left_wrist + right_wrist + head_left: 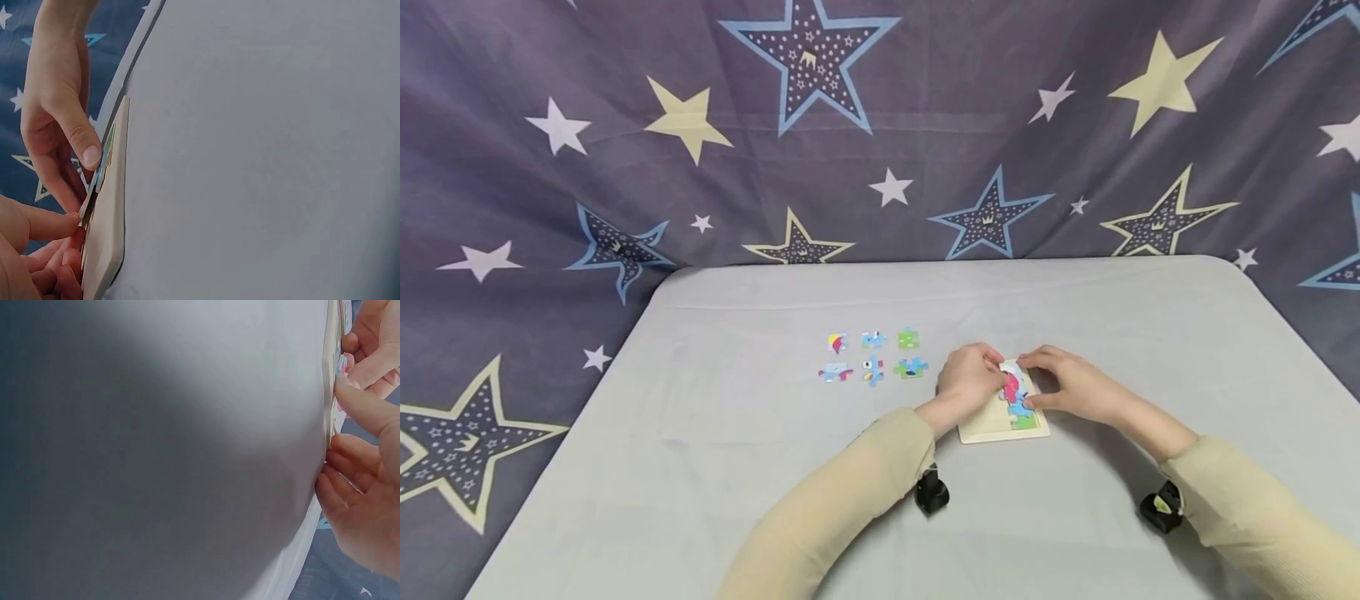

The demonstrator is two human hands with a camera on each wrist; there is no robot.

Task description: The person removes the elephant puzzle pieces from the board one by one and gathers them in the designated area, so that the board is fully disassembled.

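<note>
A small wooden puzzle board (981, 427) lies on the table, with pink, blue and green pieces along its right side. At its upper left, my left hand (966, 377) pinches a puzzle piece (1011, 387) between thumb and fingers; in the left wrist view that piece is tilted above the board. My right hand (1078, 386) holds the board at its right and top edges. In the right wrist view its thumb (356, 403) lies over the pieces while the other fingers touch the board's edge. My fingers partly cover the upper part of the board.
Several loose puzzle pieces, among them a green one (908, 339) and a blue-green one (912, 368), lie in two rows left of the board. The table (700, 467) has a pale grey cover. Behind it hangs a dark star-patterned curtain (925, 108).
</note>
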